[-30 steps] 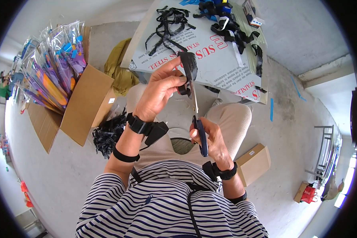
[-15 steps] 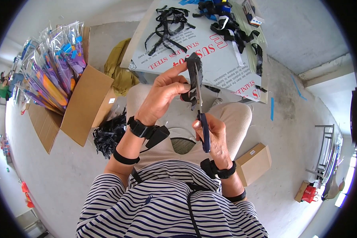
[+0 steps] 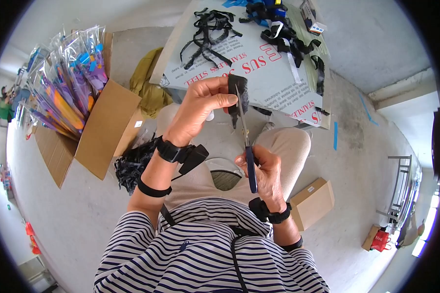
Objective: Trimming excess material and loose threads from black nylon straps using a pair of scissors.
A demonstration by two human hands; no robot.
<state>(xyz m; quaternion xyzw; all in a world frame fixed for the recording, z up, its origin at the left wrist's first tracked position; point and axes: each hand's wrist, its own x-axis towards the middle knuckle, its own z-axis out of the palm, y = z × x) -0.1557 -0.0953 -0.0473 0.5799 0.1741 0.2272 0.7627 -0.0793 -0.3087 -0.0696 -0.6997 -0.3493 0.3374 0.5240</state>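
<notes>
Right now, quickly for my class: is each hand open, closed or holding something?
Left hand: closed, pinching a black flexible piece.
Right hand: closed, gripping dark-handled scissors.

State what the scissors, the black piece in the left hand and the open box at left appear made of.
Scissors: bright grey blades look like metal, probably steel; the smooth dark-blue handles suggest plastic.
Black piece: thin, dark, with slight sheen; fabric or plastic, I cannot tell which.
Open box: matt cardboard, judging by its brown colour and stiff, flat flaps.
</notes>
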